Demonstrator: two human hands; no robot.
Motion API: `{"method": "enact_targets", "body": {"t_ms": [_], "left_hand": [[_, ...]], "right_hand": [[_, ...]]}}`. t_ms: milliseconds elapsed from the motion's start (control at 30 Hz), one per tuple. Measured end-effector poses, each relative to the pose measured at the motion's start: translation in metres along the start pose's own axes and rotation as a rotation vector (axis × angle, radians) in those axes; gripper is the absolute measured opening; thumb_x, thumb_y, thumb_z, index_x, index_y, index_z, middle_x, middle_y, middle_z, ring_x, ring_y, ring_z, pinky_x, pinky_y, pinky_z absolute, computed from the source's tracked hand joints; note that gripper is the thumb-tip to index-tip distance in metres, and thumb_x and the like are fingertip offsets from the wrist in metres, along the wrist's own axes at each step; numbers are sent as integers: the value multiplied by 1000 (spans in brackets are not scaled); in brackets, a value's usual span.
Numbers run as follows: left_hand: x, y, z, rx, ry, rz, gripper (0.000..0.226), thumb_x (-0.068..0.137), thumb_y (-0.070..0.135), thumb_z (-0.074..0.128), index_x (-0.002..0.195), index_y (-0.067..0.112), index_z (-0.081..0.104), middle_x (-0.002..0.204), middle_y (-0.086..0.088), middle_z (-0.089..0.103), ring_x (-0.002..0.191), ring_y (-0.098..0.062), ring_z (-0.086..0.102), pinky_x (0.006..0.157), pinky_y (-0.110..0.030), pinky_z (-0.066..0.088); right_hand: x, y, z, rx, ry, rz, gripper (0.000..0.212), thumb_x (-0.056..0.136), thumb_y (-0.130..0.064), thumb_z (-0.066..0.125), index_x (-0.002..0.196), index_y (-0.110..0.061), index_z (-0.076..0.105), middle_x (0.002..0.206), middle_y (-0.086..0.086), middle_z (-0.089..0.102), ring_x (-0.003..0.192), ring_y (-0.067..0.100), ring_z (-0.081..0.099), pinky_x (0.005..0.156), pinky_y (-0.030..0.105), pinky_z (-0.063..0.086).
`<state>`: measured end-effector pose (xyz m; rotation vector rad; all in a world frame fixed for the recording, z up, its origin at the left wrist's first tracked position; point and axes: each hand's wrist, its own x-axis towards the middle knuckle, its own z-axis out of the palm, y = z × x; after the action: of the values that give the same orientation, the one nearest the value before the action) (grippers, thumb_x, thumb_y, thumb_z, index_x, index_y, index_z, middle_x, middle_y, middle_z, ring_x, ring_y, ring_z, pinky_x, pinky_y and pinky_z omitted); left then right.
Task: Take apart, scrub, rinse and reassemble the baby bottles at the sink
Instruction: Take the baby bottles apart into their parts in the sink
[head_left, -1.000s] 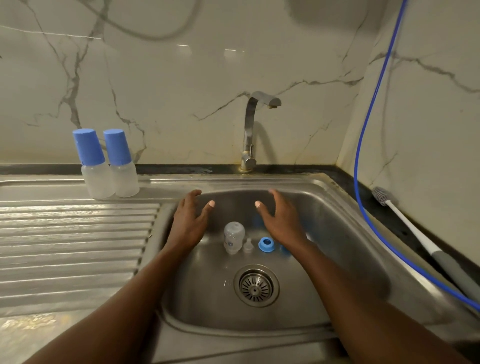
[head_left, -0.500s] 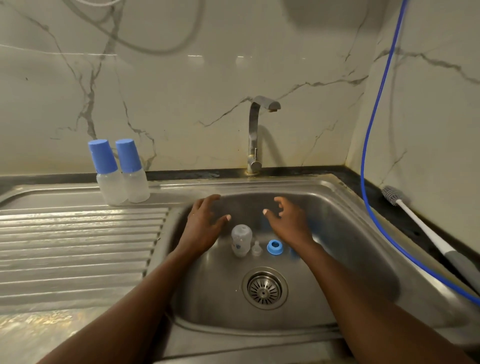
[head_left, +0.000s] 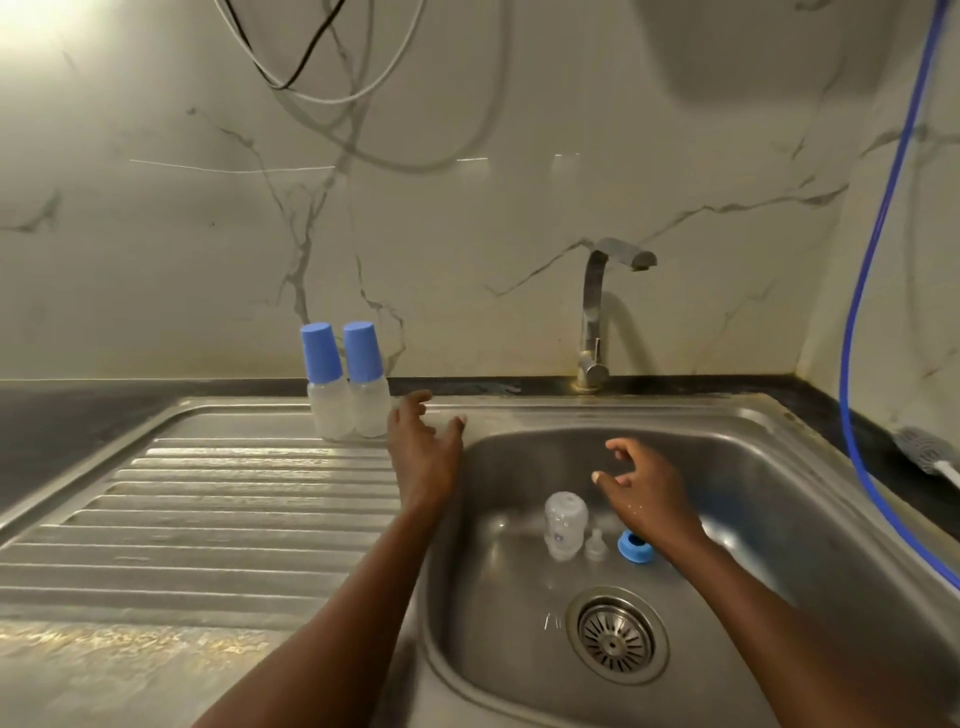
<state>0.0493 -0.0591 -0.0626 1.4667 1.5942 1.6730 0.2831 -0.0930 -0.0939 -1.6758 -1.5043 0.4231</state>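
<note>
Right hand (head_left: 649, 491) hides part of blue ring (head_left: 635, 548); brush (head_left: 925, 450) cut off.

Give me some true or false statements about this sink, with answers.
Two clear plastic bottles with blue caps stand upright on the ribbed steel drainboard. True.
The left hand grips one of them. False: it is open beside them.
A blue plastic ring lies in the steel sink basin. True.
Water runs from the chrome tap. False: no stream shows.
The right hand holds the white-handled brush. False: it holds nothing; the brush lies on the counter.
</note>
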Motion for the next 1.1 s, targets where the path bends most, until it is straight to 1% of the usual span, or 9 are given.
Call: {"method": "enact_targets", "body": {"t_ms": [133,233,300,467,700,833,933,1000,1100], "left_hand": [[32,7,-16,-16,192,-21,65,87,22,74,142,15,40,141,-7,43,125,-25,49,106,-38,42],[54,9,-25,43,274,13,76,88,21,73,150,14,31,152,-7,35,137,-24,37,108,-30,29],[64,11,-26,69,283,19,79,89,20,72,153,14,28,155,-6,33,139,-23,34,109,-29,27],[84,13,-19,102,276,-15,79,90,18,71,154,15,25,154,-10,33,140,-27,36,116,-43,32],[106,7,-11,205,317,-57,75,90,15,69,152,12,27,147,-16,39,133,-33,42,113,-47,36],[106,12,-6,326,316,-25,52,87,11,68,135,10,49,133,-16,47,123,-36,48,104,-48,39],[81,25,6,375,212,141,48,83,18,70,129,20,57,130,-9,51,120,-29,49,102,-48,32],[53,34,15,345,41,321,51,83,24,73,131,24,57,127,-4,51,113,-20,49,103,-43,33],[9,40,26,399,-276,528,51,79,32,77,128,27,61,116,1,54,101,-14,55,93,-35,44]], "right_hand": [[0,0,0,18,7,-8,44,91,-19,65,133,-16,51,132,6,54,83,11,57,80,28,44],[0,1,1,40,15,-13,43,91,-19,65,132,-17,52,131,5,54,83,11,58,78,27,42],[0,1,2,48,21,-11,43,91,-19,65,132,-17,52,130,4,55,83,11,59,78,27,42],[2,3,1,58,26,-11,41,91,-19,65,130,-17,54,130,5,56,84,12,61,78,26,42],[2,4,-1,52,42,1,40,91,-18,65,129,-17,55,129,4,56,86,13,61,79,25,42],[1,4,-4,66,50,14,40,91,-23,65,129,-19,54,129,1,57,86,10,60,78,24,43],[-1,-1,-4,149,52,-32,46,88,-38,68,129,-23,54,123,-6,58,83,4,60,71,19,44],[-4,-10,-3,261,37,-70,55,81,-54,68,129,-30,52,116,-12,59,86,2,62,66,16,47],[-11,-22,-1,432,-24,-32,63,74,-66,64,127,-35,51,105,-8,66,85,11,67,66,30,57]]}}
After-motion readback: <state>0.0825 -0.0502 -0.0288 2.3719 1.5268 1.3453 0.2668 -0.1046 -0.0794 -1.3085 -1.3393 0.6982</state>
